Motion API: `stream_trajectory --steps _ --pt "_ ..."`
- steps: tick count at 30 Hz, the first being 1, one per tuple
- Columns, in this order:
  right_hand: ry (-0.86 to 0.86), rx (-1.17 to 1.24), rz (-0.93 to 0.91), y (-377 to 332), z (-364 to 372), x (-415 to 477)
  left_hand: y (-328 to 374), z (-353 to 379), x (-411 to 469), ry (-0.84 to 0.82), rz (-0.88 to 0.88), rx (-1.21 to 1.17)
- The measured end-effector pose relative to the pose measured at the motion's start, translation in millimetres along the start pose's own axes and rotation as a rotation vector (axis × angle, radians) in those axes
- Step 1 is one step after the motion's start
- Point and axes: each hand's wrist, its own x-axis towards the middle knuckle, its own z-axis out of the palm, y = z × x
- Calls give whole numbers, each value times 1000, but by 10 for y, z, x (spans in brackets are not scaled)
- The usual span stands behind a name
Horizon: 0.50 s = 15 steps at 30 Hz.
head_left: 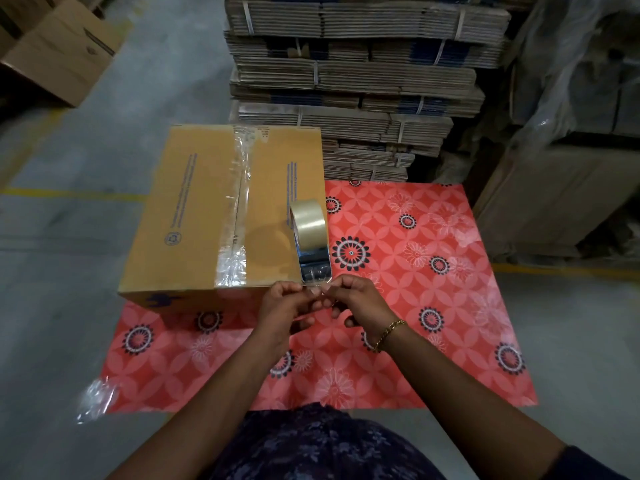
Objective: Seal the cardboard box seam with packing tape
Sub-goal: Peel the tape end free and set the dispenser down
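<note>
Packing tape [309,233] stands on edge at the cardboard box's [194,216] near right corner, its loose end pinched between the fingertips of both hands: left hand [282,303] and right hand [360,301], knuckles raised, meeting just below the roll. A clear strip already covers the top seam [239,202]; the box sits on a red floral mat [415,271].

Box on a mat on the floor, tape roll and both hands at its near right corner.

The cardboard box [194,216] sits on the far left part of the mat [415,306], which lies on the floor [69,306]. A strip of tape [237,209] runs along the box's top seam from the far edge to the near edge. The tape roll [310,233] stands upright on the box's right edge. Just before it, the left hand [282,303] and right hand [356,299] meet, pinching the roll's loose end between them. Behind the mat rise stacks of flattened cartons [356,74]. Another box [59,53] stands far left.
</note>
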Motion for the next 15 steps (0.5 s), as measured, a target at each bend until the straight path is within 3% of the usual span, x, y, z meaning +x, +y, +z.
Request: stream_trajectory --steps 4,15 --pt "-25 -18 4 -32 -53 21 -80 -1 -2 -57 -34 51" --pt "-98 -193 -4 70 -230 72 -185 -83 94 -21 136 163"
